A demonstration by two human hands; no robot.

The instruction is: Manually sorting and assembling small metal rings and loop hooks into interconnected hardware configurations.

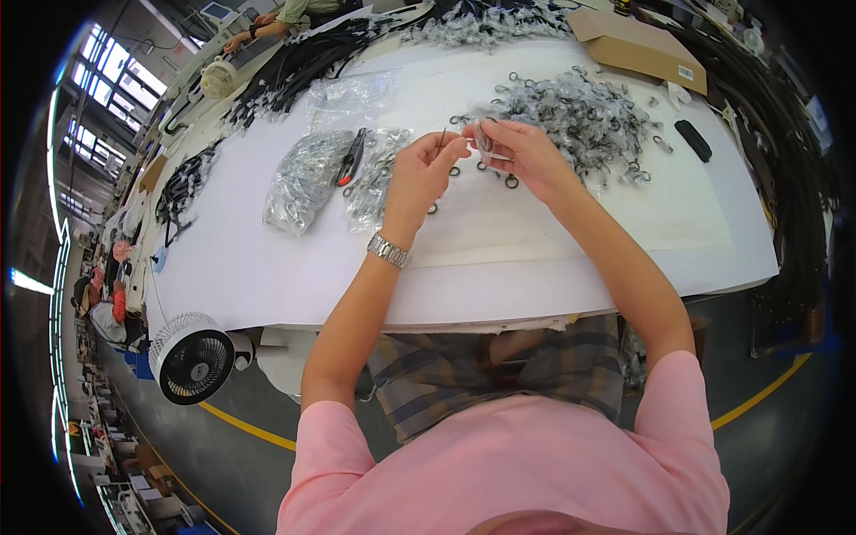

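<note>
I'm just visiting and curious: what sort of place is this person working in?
Probably a factory or workshop for hand assembly. The white worktable holds a big pile of small metal clasps and clear bags of parts, black straps lie along its far edge, and yellow floor lines mark the aisle.

Small piece (443, 136) in left hand (419, 174) too tiny to identify (thin, dark); co-worker (294, 13) cut off at top edge.

pink short-sleeved shirt (508, 464) | plaid trousers (446, 379) | 1 metal wristwatch (389, 251) (left wrist)

Small clear packet (484, 140) pinched above white table (535, 241)
</note>
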